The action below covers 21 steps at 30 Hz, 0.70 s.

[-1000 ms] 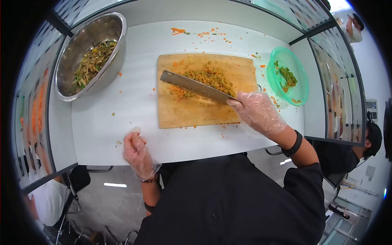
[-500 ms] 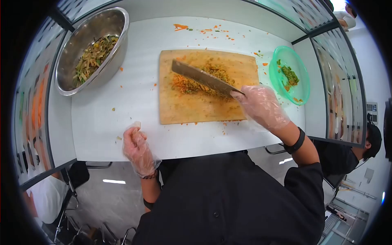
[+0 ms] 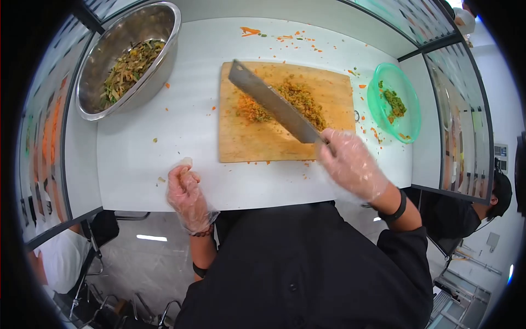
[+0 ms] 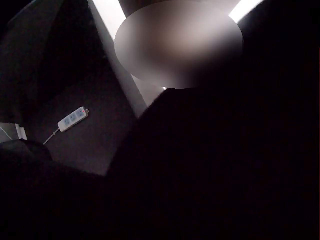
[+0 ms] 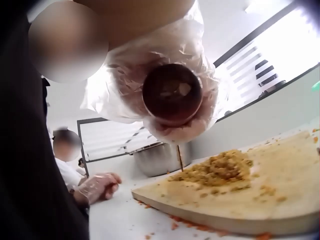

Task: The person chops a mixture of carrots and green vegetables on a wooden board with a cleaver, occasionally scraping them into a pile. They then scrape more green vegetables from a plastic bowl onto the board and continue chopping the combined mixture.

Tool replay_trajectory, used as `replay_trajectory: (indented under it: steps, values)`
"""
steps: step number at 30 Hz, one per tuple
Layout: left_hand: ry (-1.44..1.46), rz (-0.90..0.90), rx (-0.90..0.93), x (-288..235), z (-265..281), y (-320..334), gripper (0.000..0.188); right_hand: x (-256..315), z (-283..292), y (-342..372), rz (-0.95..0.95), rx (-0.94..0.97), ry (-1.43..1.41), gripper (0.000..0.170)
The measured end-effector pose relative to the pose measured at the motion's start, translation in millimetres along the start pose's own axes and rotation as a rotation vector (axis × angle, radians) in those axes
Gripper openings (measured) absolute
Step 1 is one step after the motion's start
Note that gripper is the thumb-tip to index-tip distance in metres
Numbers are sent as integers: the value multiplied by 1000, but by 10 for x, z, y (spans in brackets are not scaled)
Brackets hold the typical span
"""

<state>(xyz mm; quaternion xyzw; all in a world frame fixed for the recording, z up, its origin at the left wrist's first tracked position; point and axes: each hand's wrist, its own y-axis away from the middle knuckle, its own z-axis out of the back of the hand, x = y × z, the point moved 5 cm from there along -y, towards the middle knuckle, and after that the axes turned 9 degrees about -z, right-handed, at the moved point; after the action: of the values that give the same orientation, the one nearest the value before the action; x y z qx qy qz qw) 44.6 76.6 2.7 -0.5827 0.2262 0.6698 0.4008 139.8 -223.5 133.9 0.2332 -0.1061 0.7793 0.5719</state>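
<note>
White table (image 3: 131, 164): cleaver (image 3: 275, 104) in right grip (image 3: 353, 164), blade over board (image 3: 263, 149).

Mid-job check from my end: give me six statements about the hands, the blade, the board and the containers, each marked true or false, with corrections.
1. The right hand, in a clear plastic glove, grips a broad-bladed metal cleaver. True.
2. The cleaver lies with no hand on it. False: the right hand holds it.
3. The left hand, also clear-gloved, is off the rectangular wooden cutting board. True.
4. The board is bare. False: finely chopped orange-and-green food lies on it.
5. In the head view, a translucent green plastic bowl is right of the board. True.
6. The large round steel bowl is empty. False: it contains chopped greenish-brown pieces.
</note>
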Motion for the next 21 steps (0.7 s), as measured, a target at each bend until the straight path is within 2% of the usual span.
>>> replay_trajectory:
  steps: [1,5,8,11,14,20,21]
  values:
    - [-6,9,-1,0,-2,-3,12,102,-44,40,-105,57,-25,16]
    - [13,20,31,34,8,6,13,346,-380,194,0,-43,204,12]
    - [-20,33,66,28,15,17,14,499,-565,270,79,70,390,12]
    - [-51,20,92,-22,1,8,15,675,-750,333,1,93,519,13]
    - [-33,-2,134,-25,3,17,17,717,-862,195,-58,44,401,14]
    - [5,-79,224,10,28,33,19,776,-978,-78,-184,-119,461,15]
    - [39,-67,239,15,27,29,19,744,-976,-99,-119,-72,521,15]
